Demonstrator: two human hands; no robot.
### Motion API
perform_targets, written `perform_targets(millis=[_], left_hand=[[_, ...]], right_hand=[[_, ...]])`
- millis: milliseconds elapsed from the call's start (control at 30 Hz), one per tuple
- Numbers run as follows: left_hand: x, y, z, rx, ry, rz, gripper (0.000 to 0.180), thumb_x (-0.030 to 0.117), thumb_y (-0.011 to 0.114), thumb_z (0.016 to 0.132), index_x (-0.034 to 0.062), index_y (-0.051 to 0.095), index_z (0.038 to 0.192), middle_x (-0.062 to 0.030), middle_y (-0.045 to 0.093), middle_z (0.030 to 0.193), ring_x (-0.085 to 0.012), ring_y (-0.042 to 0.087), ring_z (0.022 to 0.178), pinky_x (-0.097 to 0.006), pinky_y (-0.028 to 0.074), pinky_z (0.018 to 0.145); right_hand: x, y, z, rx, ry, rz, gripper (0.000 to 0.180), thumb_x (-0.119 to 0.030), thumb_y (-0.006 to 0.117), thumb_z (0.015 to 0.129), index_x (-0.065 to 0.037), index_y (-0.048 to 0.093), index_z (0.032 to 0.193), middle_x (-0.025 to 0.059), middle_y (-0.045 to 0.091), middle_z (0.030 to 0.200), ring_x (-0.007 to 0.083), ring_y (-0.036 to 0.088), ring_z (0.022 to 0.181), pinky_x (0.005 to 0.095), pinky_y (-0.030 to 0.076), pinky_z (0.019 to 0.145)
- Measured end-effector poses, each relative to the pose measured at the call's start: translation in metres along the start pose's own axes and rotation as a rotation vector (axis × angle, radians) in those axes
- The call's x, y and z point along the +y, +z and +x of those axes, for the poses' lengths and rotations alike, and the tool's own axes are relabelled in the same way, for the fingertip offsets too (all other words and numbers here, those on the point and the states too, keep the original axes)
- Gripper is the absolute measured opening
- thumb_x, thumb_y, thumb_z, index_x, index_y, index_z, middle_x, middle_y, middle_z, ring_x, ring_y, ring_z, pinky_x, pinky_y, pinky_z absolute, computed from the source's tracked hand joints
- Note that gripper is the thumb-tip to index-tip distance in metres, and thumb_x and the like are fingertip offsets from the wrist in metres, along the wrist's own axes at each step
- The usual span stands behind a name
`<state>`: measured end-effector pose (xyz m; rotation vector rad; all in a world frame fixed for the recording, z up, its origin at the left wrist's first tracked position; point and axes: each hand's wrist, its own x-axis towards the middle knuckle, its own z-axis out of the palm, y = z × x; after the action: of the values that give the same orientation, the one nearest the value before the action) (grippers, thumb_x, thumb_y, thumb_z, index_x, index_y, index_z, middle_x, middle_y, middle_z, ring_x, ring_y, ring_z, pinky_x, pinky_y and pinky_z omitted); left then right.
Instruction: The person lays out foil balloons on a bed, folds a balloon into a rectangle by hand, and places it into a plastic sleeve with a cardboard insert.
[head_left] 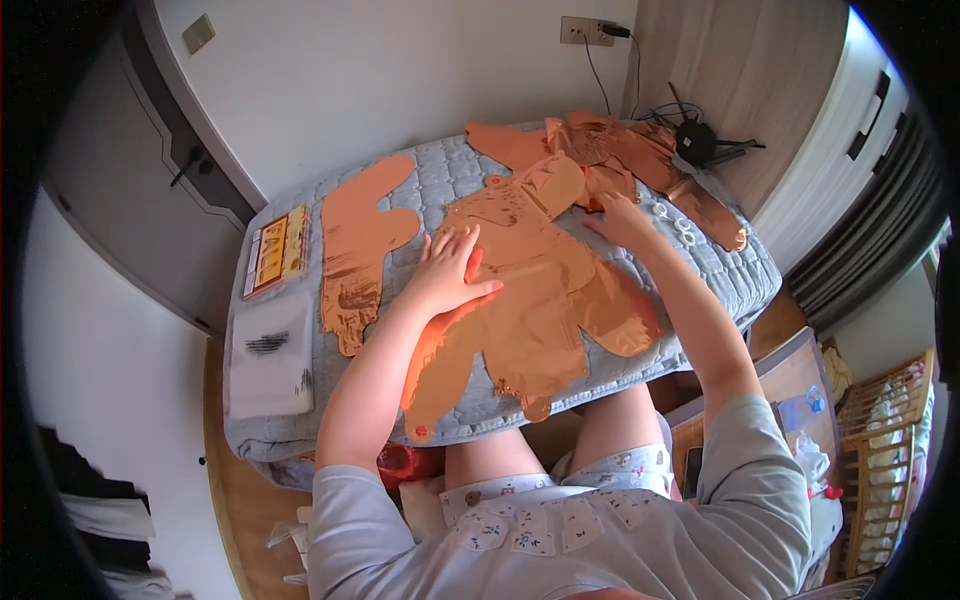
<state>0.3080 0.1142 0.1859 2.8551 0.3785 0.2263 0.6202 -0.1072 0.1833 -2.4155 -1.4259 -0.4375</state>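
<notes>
On quilted pad (455,180), crinkled copper foil balloons (535,290)

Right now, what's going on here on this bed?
A person sits at a grey quilted pad spread with flat, uninflated rose-gold foil balloons. The left hand presses palm-down on the big pile of balloons in the middle, while the right hand rests on the pile's far edge. One letter-shaped balloon lies apart to the left, beside a printed card and a white packet.
</notes>
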Motion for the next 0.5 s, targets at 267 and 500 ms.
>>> perform_targets(millis=[267, 500], left_hand=[[-0.005, -0.005, -0.007, -0.009, -0.04, 0.065, 0.111, 0.073, 0.067, 0.08, 0.0086, 0.028, 0.161, -0.0166, 0.028, 0.166, -0.0326, 0.018, 0.157, -0.058, 0.006, 0.126], [0.004, -0.008, -0.001, 0.011, -0.008, 0.056, 0.101, 0.068, 0.071, 0.081, 0.0095, 0.039, 0.157, -0.0177, 0.03, 0.165, -0.0314, 0.02, 0.156, -0.057, 0.007, 0.127]], right_hand=[[-0.001, -0.002, 0.024, -0.142, 0.149, 0.094, 0.048, -0.038, 0.064, 0.096, -0.003, 0.064, 0.128, 0.0211, 0.067, 0.126, 0.0388, 0.063, 0.116, 0.047, 0.051, 0.097], [0.036, -0.009, 0.023, -0.191, 0.073, 0.001, 0.047, -0.04, 0.06, 0.098, -0.01, 0.061, 0.134, 0.0184, 0.067, 0.127, 0.0375, 0.063, 0.117, 0.0476, 0.053, 0.096]])
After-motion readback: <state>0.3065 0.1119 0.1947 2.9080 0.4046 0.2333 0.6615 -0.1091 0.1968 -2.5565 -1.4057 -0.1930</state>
